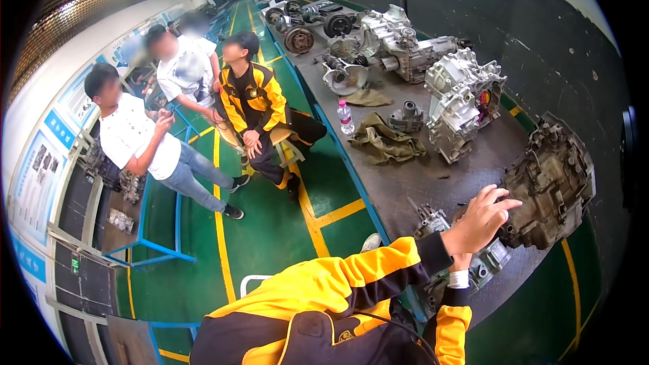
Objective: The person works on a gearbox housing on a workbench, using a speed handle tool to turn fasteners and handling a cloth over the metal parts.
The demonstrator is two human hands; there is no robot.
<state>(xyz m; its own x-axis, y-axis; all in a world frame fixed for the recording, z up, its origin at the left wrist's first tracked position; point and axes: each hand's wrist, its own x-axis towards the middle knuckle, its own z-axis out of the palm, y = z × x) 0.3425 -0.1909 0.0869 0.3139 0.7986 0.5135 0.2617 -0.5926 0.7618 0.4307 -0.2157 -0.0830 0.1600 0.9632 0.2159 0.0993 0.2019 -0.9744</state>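
Note:
My left hand [481, 222], in a yellow and black sleeve, is raised at the edge of a dark, dirty metal gearbox housing [554, 176], fingers bent and apart, with nothing visible in them; whether it touches the housing is unclear. Below it, my right hand [460, 261], with a white band at the wrist, is mostly hidden behind my left, so its fingers do not show. It is beside a silver assembly with a protruding shaft [490, 257], lying on the metal-topped bench [419, 189].
Along the bench are silver housings [460, 101], several gear parts and drums [297, 39], olive cloths [382, 142] and a bottle [345, 118]. At left are people in white shirts [138, 135] and a seated person in yellow and black [250, 94], near blue-framed stands [162, 253].

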